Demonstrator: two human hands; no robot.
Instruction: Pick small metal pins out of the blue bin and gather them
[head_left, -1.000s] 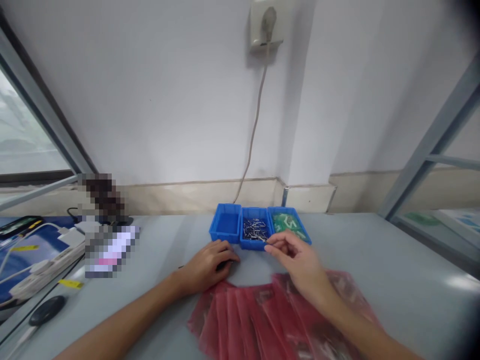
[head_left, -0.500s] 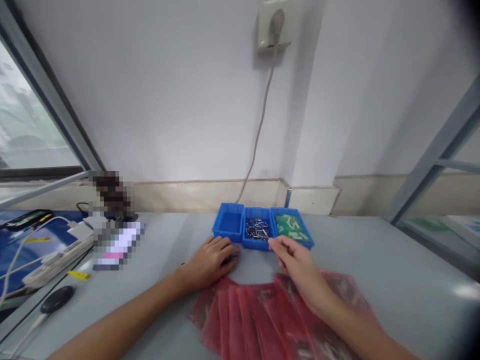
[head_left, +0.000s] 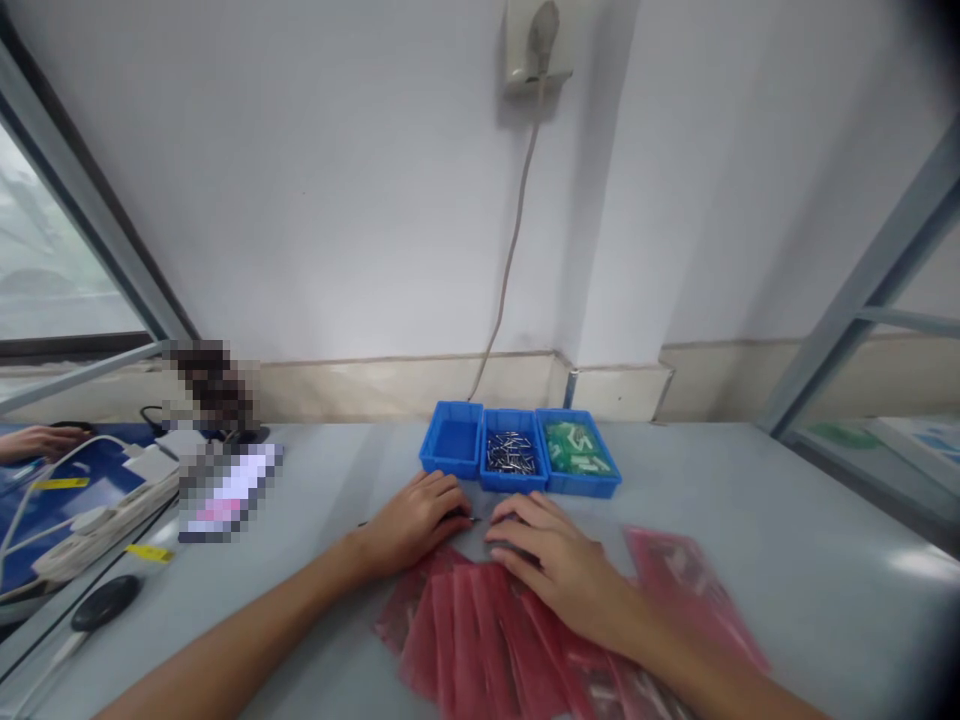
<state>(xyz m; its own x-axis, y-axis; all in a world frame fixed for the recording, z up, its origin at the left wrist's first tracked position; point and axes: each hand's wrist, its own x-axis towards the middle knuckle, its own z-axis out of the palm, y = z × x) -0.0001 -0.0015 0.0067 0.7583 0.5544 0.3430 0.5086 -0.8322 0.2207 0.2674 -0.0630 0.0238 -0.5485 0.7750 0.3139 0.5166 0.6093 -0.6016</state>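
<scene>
Three small blue bins stand in a row near the wall: the left bin (head_left: 452, 445) holds nothing I can see, the middle bin (head_left: 510, 456) holds small metal pins, and the right bin (head_left: 579, 450) holds green parts. My left hand (head_left: 416, 520) rests on the grey table (head_left: 750, 520) just in front of the bins, fingers curled over a small dark thing. Close beside it, my right hand (head_left: 547, 555) lies knuckles up with its fingers bent down to the table, and what they hold is hidden. Under both wrists, pink plastic bags (head_left: 480, 640) lie fanned out.
At the left are a white power strip (head_left: 97, 520) with cables, a black oval object (head_left: 103, 602) and a blurred-out patch. Another person's hand (head_left: 37, 440) shows at the far left edge. A cable runs from a wall socket (head_left: 536, 45) down behind the bins. A metal frame (head_left: 862, 300) stands at the right.
My right hand has drawn back from the middle bin's front edge, down and to the left, and now sits beside my left hand. The left hand has hardly moved.
</scene>
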